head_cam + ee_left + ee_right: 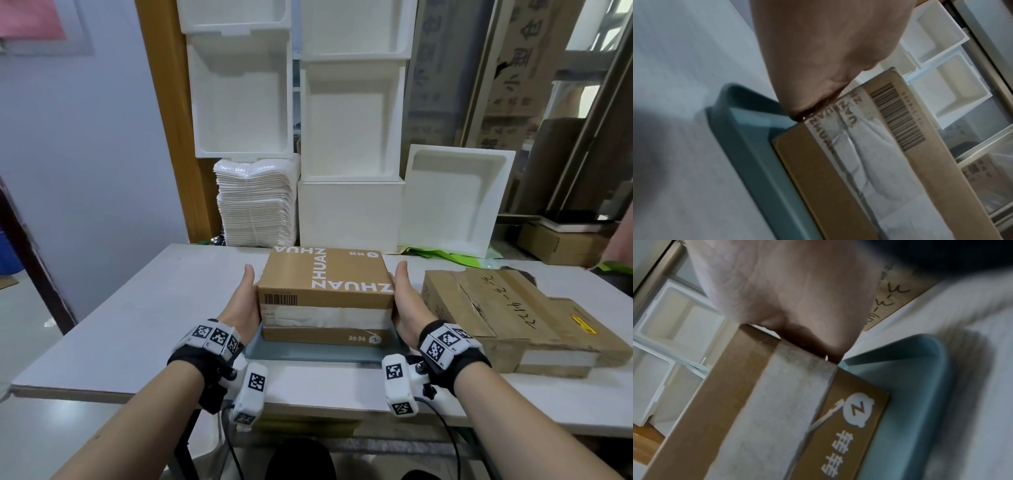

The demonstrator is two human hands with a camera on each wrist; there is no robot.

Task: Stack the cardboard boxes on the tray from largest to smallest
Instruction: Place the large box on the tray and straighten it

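Note:
A brown cardboard box (325, 274) printed ZHUAN ZHUAN, with a white tape band and a barcode on its near side, is held over the blue-grey tray (318, 356) at the table's middle. My left hand (245, 298) presses flat on its left side and my right hand (406, 298) on its right side, fingers straight. Both wrist views show the box (859, 162) (777, 402) low inside the tray's rim (748, 146) (910, 402); I cannot tell whether it touches the floor. A wider, flat cardboard box (496, 315) with handwriting lies on the table right of the tray.
White foam boxes (349, 120) stand stacked behind the table, with a pile of white bags (257, 205) at their left and a foam lid (452, 198) leaning at their right. The white table (120, 325) has bare surface left of the tray.

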